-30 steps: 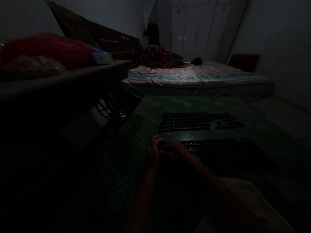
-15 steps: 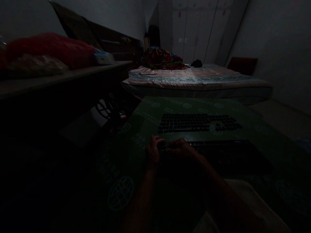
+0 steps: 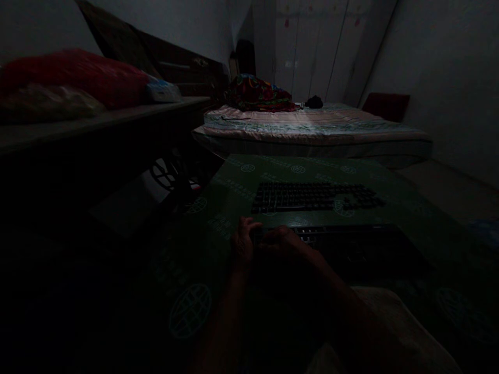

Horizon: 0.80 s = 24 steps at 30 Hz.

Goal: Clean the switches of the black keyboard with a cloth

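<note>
A black keyboard base (image 3: 374,249), its keycaps off over at least part of it, lies on a green table (image 3: 218,259) printed with white globes. My left hand (image 3: 244,243) stands on its side at the base's left end, fingers bent over the far left corner and gripping it. Close beside it, my right hand (image 3: 284,240) is closed in a pinch low over the left part of the base. What those fingertips hold is hidden in the dark. Behind the base, black keycaps (image 3: 300,196) lie in rows in a keyboard's layout, with gaps at the right.
A pale cloth (image 3: 390,306) lies near my right forearm. Along the left runs a shelf-like table (image 3: 156,109) with a red plastic bag (image 3: 86,78) on it. Beyond the green table stands a bed (image 3: 312,130) with a patterned red blanket (image 3: 257,93). The room is very dark.
The view has shifted slightly. My right hand has turned a little, its fingers lower over the base's left end. My left hand stays at the corner.
</note>
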Tool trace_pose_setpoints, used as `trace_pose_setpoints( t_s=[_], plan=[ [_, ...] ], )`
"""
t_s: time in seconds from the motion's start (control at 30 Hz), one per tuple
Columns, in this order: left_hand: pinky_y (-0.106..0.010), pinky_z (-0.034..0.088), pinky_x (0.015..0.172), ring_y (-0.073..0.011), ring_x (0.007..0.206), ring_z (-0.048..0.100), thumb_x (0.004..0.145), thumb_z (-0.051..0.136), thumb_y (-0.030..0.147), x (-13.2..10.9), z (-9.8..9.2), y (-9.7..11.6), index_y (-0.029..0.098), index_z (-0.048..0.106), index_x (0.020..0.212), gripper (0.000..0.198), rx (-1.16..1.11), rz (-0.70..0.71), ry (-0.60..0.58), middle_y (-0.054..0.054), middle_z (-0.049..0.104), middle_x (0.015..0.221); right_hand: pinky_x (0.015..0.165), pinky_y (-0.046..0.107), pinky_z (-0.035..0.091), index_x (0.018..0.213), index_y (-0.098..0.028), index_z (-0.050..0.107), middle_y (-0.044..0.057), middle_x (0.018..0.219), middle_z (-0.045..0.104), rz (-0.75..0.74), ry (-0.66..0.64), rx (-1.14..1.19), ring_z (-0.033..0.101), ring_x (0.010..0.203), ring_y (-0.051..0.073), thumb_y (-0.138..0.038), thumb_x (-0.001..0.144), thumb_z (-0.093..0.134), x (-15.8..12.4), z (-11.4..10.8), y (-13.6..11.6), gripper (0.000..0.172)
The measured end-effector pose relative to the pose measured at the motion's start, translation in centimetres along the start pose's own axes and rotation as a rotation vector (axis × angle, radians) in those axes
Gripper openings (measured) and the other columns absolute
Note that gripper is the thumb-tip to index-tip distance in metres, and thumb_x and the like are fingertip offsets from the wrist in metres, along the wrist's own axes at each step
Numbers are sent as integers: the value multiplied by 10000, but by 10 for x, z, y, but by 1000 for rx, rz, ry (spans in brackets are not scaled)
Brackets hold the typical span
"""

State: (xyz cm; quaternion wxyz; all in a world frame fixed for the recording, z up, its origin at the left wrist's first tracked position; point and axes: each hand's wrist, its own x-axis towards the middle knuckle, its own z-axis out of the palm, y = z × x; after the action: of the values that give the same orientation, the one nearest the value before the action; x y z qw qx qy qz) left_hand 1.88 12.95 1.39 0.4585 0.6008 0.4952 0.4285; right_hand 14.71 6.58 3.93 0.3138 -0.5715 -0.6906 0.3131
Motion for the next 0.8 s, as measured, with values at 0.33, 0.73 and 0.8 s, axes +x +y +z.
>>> trace_pose_setpoints(
  t_s=[0.33,0.73,0.8],
  plan=[
    [-381,386,948,-238,967,605,813,175,676,-6,1,10,179,629,898,679,-66,-48,-19,-113,705,936,498,190,328,724,-111,691,10,618,606,57,130,35,498,557,99,-281,779,548,-2,-2,8,229],
    [-383,356,984,-231,1036,565,845,135,610,-5,0,11,198,659,770,671,21,-41,-26,-101,677,1043,481,177,332,668,-96,663,0,586,577,29,33,95,475,531,85,-288,771,560,-3,1,7,241],
    [-381,360,981,-225,1023,572,850,141,599,-5,1,11,193,651,811,654,26,-50,-26,-99,691,998,489,176,343,689,-104,675,8,604,602,23,21,78,492,549,92,-290,768,569,-2,3,7,229]
  ],
)
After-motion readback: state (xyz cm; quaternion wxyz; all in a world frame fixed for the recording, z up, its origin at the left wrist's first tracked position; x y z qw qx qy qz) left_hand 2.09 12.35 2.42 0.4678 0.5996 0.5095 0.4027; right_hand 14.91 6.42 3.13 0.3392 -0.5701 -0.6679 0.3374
